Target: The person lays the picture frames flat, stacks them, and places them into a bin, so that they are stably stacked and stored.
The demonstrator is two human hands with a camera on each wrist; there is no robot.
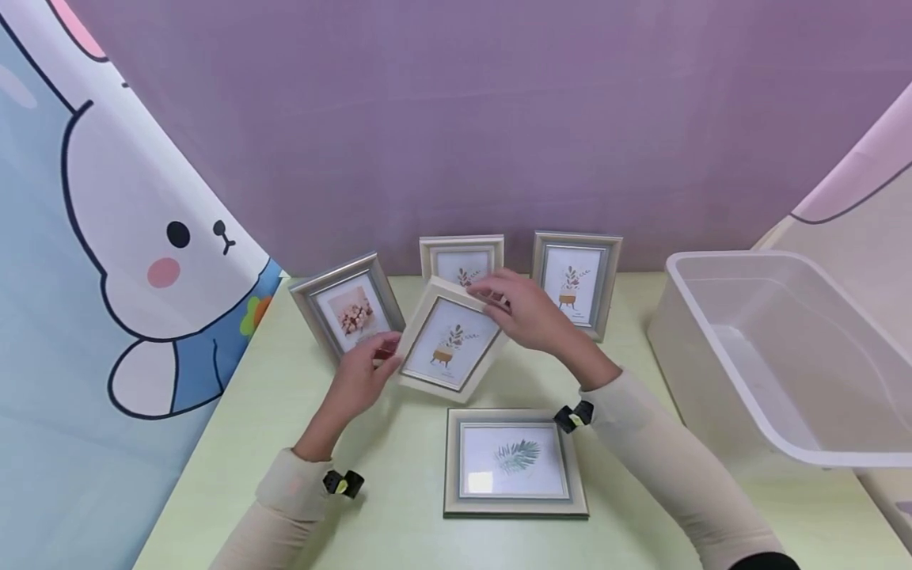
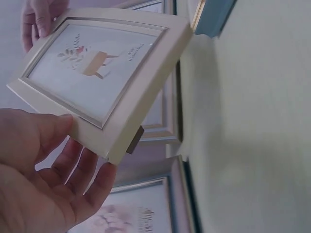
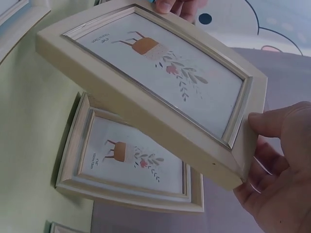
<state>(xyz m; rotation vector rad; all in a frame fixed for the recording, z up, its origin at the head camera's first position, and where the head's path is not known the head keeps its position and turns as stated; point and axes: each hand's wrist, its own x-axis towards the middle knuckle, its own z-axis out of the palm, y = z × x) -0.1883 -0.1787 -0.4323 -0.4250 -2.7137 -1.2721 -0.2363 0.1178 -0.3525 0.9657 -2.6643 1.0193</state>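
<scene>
A cream picture frame (image 1: pixel 450 346) (image 2: pixel 104 73) (image 3: pixel 155 80) with a potted-plant print hangs tilted above the green table (image 1: pixel 627 475). My left hand (image 1: pixel 366 372) (image 2: pixel 46 174) grips its lower left corner, thumb on the front. My right hand (image 1: pixel 523 305) (image 3: pixel 279 170) grips its upper right corner. Behind it stands a second cream frame (image 1: pixel 461 260) (image 3: pixel 131 162) with the same print. A silver frame with a flower photo (image 1: pixel 347 311) (image 2: pixel 146 208) leans at the left, and a grey frame (image 1: pixel 575 281) stands at the right.
A grey frame with a leaf print (image 1: pixel 514 462) lies flat near me. A clear plastic bin (image 1: pixel 777 348) sits at the right. A purple wall (image 1: pixel 456 119) backs the table, and a bunny-print curtain (image 1: pixel 121 237) hangs at the left.
</scene>
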